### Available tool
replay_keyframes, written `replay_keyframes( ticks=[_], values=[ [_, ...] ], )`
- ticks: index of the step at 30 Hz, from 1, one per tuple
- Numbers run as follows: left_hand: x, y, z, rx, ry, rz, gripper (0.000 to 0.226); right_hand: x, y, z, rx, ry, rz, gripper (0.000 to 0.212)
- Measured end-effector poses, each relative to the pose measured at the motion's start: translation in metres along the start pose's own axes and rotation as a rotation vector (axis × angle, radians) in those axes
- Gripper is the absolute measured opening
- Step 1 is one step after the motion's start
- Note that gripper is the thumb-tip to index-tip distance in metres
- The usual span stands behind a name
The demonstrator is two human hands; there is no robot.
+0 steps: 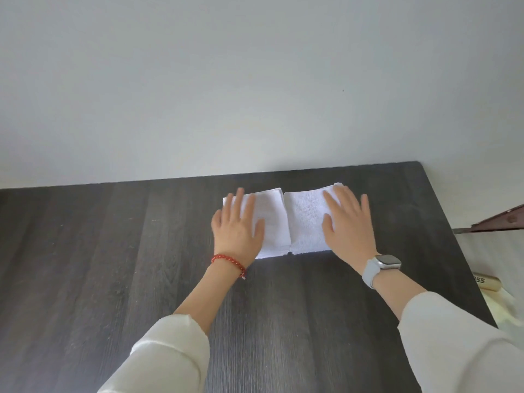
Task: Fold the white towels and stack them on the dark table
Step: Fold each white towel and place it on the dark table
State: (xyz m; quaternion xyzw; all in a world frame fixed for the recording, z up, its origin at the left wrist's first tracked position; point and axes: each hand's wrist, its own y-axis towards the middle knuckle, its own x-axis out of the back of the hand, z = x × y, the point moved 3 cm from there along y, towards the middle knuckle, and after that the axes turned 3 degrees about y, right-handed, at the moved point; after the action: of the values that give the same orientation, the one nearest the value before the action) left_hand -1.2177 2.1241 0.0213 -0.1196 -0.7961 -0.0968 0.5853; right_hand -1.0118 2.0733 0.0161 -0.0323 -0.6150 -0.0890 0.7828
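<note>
Two folded white towels lie side by side on the dark table, near its far edge. The left towel is under my left hand, which lies flat on it with fingers spread. The right towel is under my right hand, also flat with straight fingers. The two towels touch along their inner edges. Each hand hides the outer part of its towel.
A pale wall rises right behind the table's far edge. Past the table's right edge are a cream tube with dark print, a pale cloth and a brown wooden piece.
</note>
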Motion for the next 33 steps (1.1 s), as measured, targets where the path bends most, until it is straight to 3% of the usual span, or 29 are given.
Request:
replay_keyframes(
  ticks=[3,6,11,13,15,17,18,21,23,25,28,33],
  values=[
    [-0.014,0.009,-0.021,-0.178,0.187,0.176,0.058,-0.012,0.005,0.013,0.103,-0.130,0.184,0.050],
    [-0.028,0.016,-0.024,-0.171,0.220,0.274,0.060,-0.024,0.009,0.015,0.109,-0.213,0.322,0.052],
    [-0.027,0.016,-0.026,-0.186,0.248,0.312,0.060,-0.020,0.012,0.016,0.109,-0.168,0.317,0.050],
    [-0.018,0.008,-0.027,-0.209,0.169,0.201,0.057,-0.008,0.007,0.022,0.145,-0.051,0.154,0.045],
    [-0.007,-0.011,-0.025,-0.260,0.033,-0.039,0.050,0.006,-0.011,0.028,0.221,0.079,-0.036,0.038],
    [-0.005,-0.038,-0.018,-0.319,-0.087,-0.209,0.035,0.010,-0.034,0.030,0.263,0.183,-0.079,0.034],
    [-0.008,-0.051,-0.015,-0.341,-0.113,-0.205,0.029,0.010,-0.045,0.029,0.269,0.215,-0.063,0.031],
    [-0.023,-0.077,-0.007,-0.356,-0.114,-0.001,0.028,-0.004,-0.068,0.025,0.214,0.205,0.134,0.029],
    [-0.034,-0.083,-0.003,-0.283,-0.076,0.204,0.033,-0.018,-0.075,0.018,0.174,0.088,0.307,0.032],
    [-0.046,-0.081,0.003,-0.217,-0.036,0.314,0.043,-0.026,-0.074,0.011,0.143,0.042,0.366,0.036],
    [-0.051,-0.072,0.002,-0.197,-0.038,0.283,0.063,-0.030,-0.064,0.010,0.142,-0.007,0.361,0.037],
    [-0.052,-0.047,0.000,-0.205,0.022,0.324,0.071,-0.033,-0.043,0.010,0.140,-0.019,0.337,0.038]
  ],
)
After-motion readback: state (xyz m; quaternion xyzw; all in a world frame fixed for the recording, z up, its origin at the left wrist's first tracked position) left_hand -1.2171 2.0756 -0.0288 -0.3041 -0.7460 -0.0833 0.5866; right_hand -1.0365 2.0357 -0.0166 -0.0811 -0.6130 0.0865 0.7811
